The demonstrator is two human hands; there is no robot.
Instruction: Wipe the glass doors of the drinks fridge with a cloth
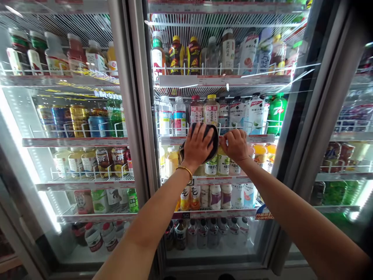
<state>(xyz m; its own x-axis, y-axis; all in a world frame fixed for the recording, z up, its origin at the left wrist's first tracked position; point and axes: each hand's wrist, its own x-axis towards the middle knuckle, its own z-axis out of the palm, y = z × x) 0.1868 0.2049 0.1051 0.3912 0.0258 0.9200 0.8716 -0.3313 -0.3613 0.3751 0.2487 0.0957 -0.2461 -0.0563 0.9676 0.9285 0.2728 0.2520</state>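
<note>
My left hand point(199, 144), with a gold bracelet point(186, 173) at the wrist, lies with its fingers spread over a dark rounded thing point(215, 142). The hand covers most of that thing, and I cannot make out its kind. To the right, my right hand point(235, 144) is closed with bent fingers at the height of a shelf's label strip point(260, 138); whatever it pinches, if anything, is hidden. Behind the hands, a yellow-capped bottle point(211, 110) and a red-capped bottle point(196, 111) stand upright. Pale green bottles point(223, 163) show below, between the hands.
Lit drink coolers fill the view. A metal door frame point(136, 97) runs upright left of my arms, and another frame point(309, 163) leans at the right. Wire rails point(256, 126) edge the shelves. Reflections lie across the glass. A green bottle point(277, 112) stands at the right.
</note>
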